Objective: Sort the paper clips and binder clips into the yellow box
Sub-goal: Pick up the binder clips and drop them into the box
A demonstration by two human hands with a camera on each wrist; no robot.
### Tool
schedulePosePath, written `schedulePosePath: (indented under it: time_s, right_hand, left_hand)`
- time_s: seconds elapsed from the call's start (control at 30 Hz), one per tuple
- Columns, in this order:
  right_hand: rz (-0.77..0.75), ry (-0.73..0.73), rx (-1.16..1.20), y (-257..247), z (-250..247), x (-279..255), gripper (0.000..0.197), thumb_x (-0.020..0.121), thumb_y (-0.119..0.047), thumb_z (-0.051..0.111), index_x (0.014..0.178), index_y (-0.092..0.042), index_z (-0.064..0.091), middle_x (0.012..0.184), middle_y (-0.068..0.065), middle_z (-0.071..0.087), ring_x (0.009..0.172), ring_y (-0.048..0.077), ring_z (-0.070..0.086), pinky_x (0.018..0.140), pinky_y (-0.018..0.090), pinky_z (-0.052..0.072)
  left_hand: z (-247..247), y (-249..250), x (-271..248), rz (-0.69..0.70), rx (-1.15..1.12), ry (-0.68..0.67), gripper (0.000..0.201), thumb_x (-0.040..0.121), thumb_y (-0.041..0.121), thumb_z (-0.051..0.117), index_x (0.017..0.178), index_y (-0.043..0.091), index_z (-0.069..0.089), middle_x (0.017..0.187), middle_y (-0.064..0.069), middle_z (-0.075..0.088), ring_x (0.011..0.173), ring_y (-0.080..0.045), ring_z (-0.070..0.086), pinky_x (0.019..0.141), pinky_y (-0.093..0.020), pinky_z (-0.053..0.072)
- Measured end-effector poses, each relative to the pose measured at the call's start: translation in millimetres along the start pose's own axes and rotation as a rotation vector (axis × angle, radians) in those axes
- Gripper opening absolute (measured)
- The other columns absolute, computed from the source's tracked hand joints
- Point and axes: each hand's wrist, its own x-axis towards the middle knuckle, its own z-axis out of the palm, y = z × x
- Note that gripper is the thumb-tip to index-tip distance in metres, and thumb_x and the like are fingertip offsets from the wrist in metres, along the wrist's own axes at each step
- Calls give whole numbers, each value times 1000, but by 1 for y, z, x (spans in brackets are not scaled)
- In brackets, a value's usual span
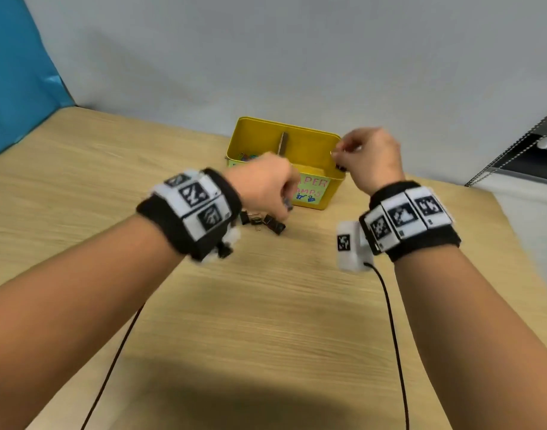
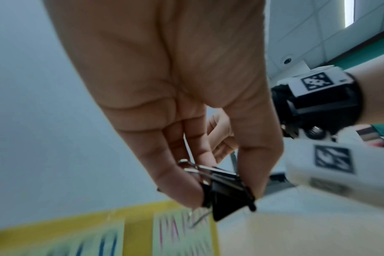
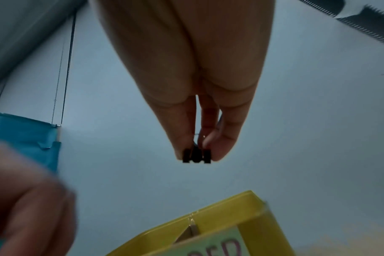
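A yellow box with a cardboard divider and handwritten labels stands at the back of the wooden table. Colourful clips lie in its left compartment. My left hand, in front of the box, pinches a large black binder clip and a thin paper clip. My right hand is raised at the box's right rim and pinches small black binder clips. A few black binder clips lie on the table under my left hand.
A grey wall rises behind the table, with a blue panel at the left. A dark rack-like object sits beyond the table's right edge. Black cables run from both wrist cameras towards me.
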Motion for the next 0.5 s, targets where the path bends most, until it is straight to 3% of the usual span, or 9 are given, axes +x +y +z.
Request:
schedulePosePath:
  time_s: [0.1, 0.17, 0.3, 0.37, 0.43, 0.5]
  right_hand:
    - [-31, -2, -39, -9, 4, 26, 20, 78, -11, 68, 98, -10, 70, 103, 10, 71, 99, 25, 66, 95, 33, 49]
    - [-15, -30, -43, -5, 7, 35, 24, 79, -11, 67, 103, -11, 69, 108, 9, 70, 103, 25, 63, 94, 29, 47]
    - [-21, 69, 6, 2, 7, 26, 20, 83, -9, 60, 99, -12, 69, 97, 6, 69, 90, 20, 61, 85, 24, 45]
    - [-85, 78, 28, 0, 12, 9, 17, 84, -8, 57, 95, -12, 69, 86, 1, 62, 80, 14, 55, 77, 22, 45]
    - [-173, -46, 28, -7, 21, -8, 15, 85, -7, 57, 94, -13, 67, 84, -2, 59, 77, 12, 54, 74, 23, 45]
    - [-233, -295, -81, -15, 37, -20, 16, 87, -10, 59, 101, -16, 66, 90, -2, 59, 81, 12, 54, 76, 23, 47]
  left_hand:
    - [-32, 14, 32, 43, -36, 169, 21, 70, 15, 72, 90, 12, 64, 78, 3, 60, 70, -15, 55, 61, -25, 45]
    - [-41, 17, 51, 57, -37, 229, 28, 70, 15, 71, 97, 11, 66, 86, -3, 64, 80, -20, 58, 72, -29, 48]
    - [-40, -1, 56, 27, -70, 155, 54, 74, 26, 75, 124, 25, 55, 115, 4, 56, 104, -15, 54, 88, -26, 43]
    - [-33, -23, 38, -16, -121, 188, 51, 75, 27, 74, 123, 27, 55, 124, 4, 55, 113, -17, 53, 97, -31, 43]
    - [-22, -52, 11, -102, -151, 190, 45, 75, 23, 74, 117, 25, 57, 118, 4, 55, 115, -19, 53, 96, -30, 42]
    - [-11, -81, -20, -248, -84, 73, 56, 72, 20, 77, 122, 26, 53, 119, 1, 50, 113, -23, 52, 90, -32, 44]
